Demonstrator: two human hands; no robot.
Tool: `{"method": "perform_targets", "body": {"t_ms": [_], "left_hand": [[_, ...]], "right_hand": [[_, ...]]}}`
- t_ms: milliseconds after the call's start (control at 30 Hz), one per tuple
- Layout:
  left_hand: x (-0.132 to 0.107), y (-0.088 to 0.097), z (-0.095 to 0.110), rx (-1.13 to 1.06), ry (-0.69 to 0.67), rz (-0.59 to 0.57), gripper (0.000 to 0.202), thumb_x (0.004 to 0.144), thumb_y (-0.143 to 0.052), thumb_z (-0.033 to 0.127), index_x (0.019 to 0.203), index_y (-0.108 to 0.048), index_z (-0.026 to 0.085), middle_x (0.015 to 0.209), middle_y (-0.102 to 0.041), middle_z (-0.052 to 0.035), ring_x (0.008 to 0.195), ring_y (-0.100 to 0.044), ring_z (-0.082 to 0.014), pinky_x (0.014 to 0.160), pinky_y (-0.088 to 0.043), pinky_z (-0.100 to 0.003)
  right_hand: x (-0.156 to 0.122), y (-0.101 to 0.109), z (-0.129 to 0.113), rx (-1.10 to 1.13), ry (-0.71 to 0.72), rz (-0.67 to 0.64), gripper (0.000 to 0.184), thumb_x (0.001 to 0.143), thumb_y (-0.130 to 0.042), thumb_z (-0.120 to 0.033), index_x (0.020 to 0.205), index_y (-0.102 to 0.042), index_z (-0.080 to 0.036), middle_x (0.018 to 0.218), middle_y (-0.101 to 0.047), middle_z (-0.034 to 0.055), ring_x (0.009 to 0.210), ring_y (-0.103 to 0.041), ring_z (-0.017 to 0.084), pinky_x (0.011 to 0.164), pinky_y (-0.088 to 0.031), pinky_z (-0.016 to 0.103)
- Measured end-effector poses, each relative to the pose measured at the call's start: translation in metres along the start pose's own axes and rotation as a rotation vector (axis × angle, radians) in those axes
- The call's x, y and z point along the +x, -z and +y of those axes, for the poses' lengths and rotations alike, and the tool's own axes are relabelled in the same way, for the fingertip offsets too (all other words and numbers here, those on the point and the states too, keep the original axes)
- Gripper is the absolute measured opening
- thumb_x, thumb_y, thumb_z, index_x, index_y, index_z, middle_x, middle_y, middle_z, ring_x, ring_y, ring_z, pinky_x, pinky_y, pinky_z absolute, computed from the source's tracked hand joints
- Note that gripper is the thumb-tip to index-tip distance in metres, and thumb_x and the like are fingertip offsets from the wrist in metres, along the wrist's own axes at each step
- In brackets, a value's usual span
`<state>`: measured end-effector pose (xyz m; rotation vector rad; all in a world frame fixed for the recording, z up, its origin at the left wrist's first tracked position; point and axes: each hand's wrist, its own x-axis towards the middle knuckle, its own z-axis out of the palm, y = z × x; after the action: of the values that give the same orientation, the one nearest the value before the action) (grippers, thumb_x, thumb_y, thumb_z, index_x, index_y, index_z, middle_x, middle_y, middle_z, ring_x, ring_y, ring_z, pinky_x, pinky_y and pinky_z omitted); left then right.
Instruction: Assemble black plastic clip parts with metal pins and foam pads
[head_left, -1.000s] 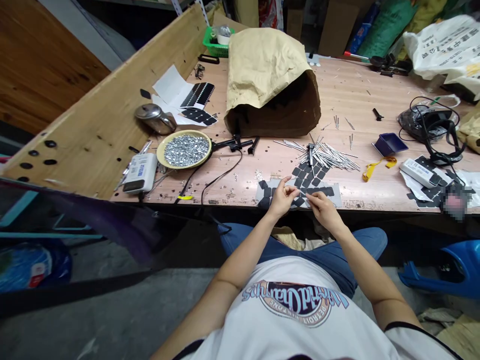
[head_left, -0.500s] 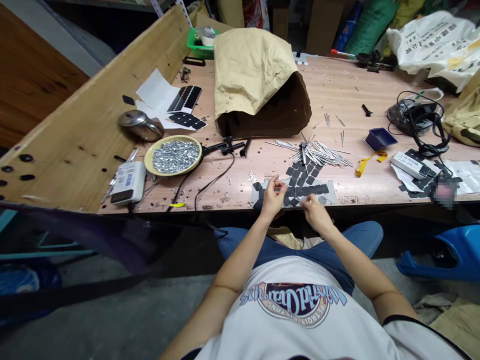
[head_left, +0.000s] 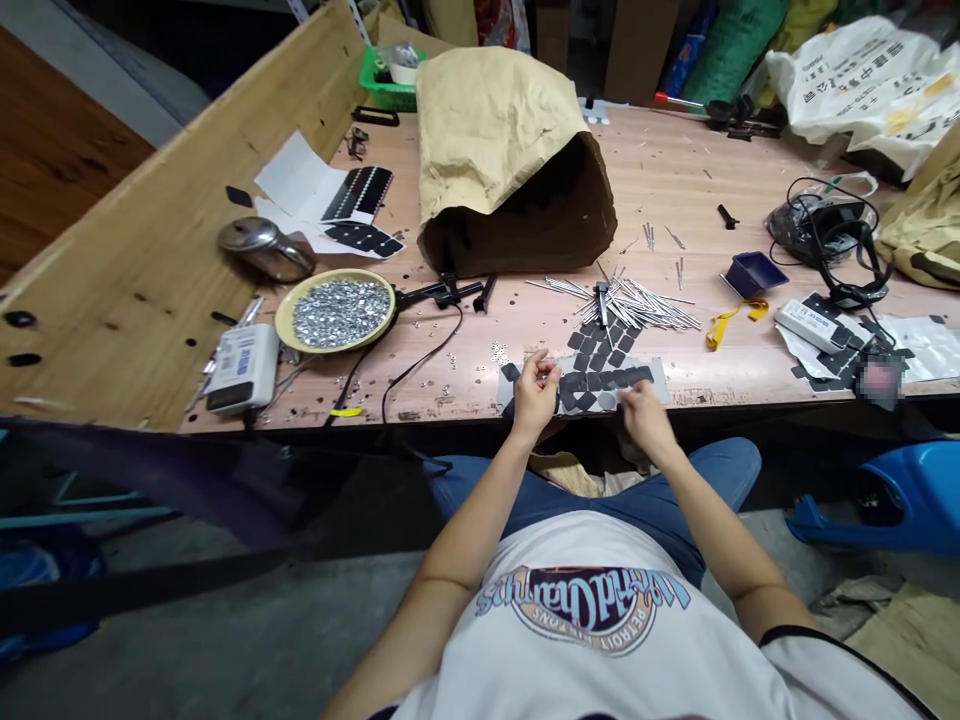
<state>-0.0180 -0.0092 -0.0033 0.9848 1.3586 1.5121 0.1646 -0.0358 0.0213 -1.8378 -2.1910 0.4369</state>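
Observation:
My left hand (head_left: 535, 396) is over the left part of a grey sheet (head_left: 658, 382) at the table's front edge, its fingers curled and the thumb close to the fingertips. My right hand (head_left: 646, 418) is at the sheet's right front, fingers folded in a pinch. Whatever either hand holds is too small or hidden to make out. Between the hands, rows of dark rounded-square pads (head_left: 592, 381) lie on the sheet. Behind them are more dark pads, a pile of thin metal rods (head_left: 651, 305) and a black clamp-like piece (head_left: 602, 298).
A yellow bowl (head_left: 282, 325) of small shiny metal pieces stands left, near a white box-shaped device (head_left: 244, 370) and a metal pot (head_left: 264, 248). An open paper sack (head_left: 499, 130) lies behind. To the right are a dark blue tray (head_left: 754, 272), a yellow strap (head_left: 720, 330) and a headset-like strap (head_left: 855, 255).
My hands have drawn apart: the right hand has moved to the right, and the left has shifted slightly left. The whole view has also shifted a little.

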Motion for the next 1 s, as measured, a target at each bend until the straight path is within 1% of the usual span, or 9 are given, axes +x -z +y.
{"method": "perform_targets", "body": {"t_ms": [100,200,300,400,467,567,667,733,1000], "left_hand": [[0.0,0.0,0.0,0.014,-0.002,0.001,0.034,0.077,-0.062,0.029,0.108,-0.058,0.017,0.084,-0.063,-0.004,0.076,-0.06,-0.0115,0.064,-0.048,-0.02],[0.001,0.005,-0.001,0.044,-0.008,0.024,0.034,0.078,-0.061,0.031,0.108,-0.057,0.016,0.087,-0.064,-0.0055,0.078,-0.061,-0.0122,0.067,-0.048,-0.021],[0.005,0.018,-0.002,0.103,-0.022,0.088,0.031,0.077,-0.061,0.029,0.105,-0.058,0.015,0.085,-0.063,-0.0056,0.077,-0.06,-0.0132,0.067,-0.048,-0.022],[0.012,0.037,-0.004,0.204,-0.058,0.204,0.023,0.077,-0.059,0.025,0.099,-0.059,0.016,0.083,-0.062,-0.005,0.076,-0.059,-0.0142,0.068,-0.047,-0.024],[0.019,0.047,-0.004,0.307,-0.067,0.284,0.017,0.077,-0.056,0.021,0.093,-0.06,0.017,0.083,-0.062,-0.0054,0.076,-0.058,-0.0155,0.072,-0.048,-0.028],[0.03,0.055,-0.005,0.504,-0.051,0.309,0.009,0.074,-0.055,0.016,0.082,-0.061,0.017,0.084,-0.061,-0.0077,0.08,-0.058,-0.0205,0.082,-0.046,-0.036],[0.041,0.053,-0.007,0.641,-0.05,0.273,0.007,0.072,-0.056,0.012,0.074,-0.06,0.018,0.086,-0.059,-0.0109,0.092,-0.056,-0.0272,0.089,-0.042,-0.043],[0.049,0.048,-0.01,0.671,-0.065,0.264,0.007,0.07,-0.057,0.012,0.072,-0.059,0.018,0.088,-0.057,-0.0122,0.099,-0.053,-0.0305,0.092,-0.039,-0.046],[0.079,0.035,-0.017,0.602,-0.078,0.284,0.014,0.068,-0.051,0.006,0.063,-0.05,0.019,0.086,-0.057,-0.0152,0.109,-0.047,-0.0351,0.095,-0.036,-0.05]], "right_hand": [[-0.02,-0.008,-0.017,0.115,0.312,-0.243,0.026,0.089,-0.046,-0.02,0.098,-0.07,-0.021,0.09,-0.055,0.0057,0.07,-0.059,0.012,0.069,-0.049,0.025],[-0.026,-0.01,-0.025,0.046,0.441,-0.295,0.026,0.09,-0.048,-0.024,0.106,-0.067,-0.02,0.096,-0.058,0.0078,0.072,-0.06,0.013,0.067,-0.048,0.026],[0.005,0.005,-0.016,-0.113,0.469,-0.16,0.028,0.089,-0.048,-0.018,0.111,-0.064,-0.019,0.107,-0.06,0.013,0.095,-0.059,0.021,0.077,-0.047,0.035],[0.065,0.027,0.0,-0.241,0.447,-0.047,0.041,0.083,-0.039,0.002,0.112,-0.062,-0.017,0.123,-0.056,0.0151,0.111,-0.052,0.023,0.087,-0.043,0.04],[0.104,0.039,0.007,-0.291,0.535,-0.093,0.041,0.082,-0.038,0.005,0.109,-0.061,-0.014,0.128,-0.054,0.015,0.115,-0.049,0.023,0.092,-0.04,0.043],[0.143,0.046,0.013,-0.288,0.689,-0.248,0.027,0.08,-0.046,0.003,0.087,-0.064,-0.016,0.122,-0.06,0.0095,0.112,-0.052,0.019,0.095,-0.039,0.039],[0.16,0.043,0.015,-0.273,0.792,-0.39,0.023,0.076,-0.051,0.002,0.065,-0.058,-0.018,0.109,-0.066,0.0058,0.105,-0.056,0.015,0.096,-0.04,0.038],[0.165,0.04,0.016,-0.266,0.816,-0.414,0.026,0.078,-0.048,0.0,0.062,-0.055,-0.019,0.102,-0.067,0.0055,0.103,-0.056,0.013,0.096,-0.04,0.038],[0.156,0.042,0.008,-0.203,0.837,-0.249,0.029,0.085,-0.039,-0.005,0.087,-0.062,-0.023,0.097,-0.065,0.006,0.107,-0.052,0.018,0.094,-0.041,0.048]]}}
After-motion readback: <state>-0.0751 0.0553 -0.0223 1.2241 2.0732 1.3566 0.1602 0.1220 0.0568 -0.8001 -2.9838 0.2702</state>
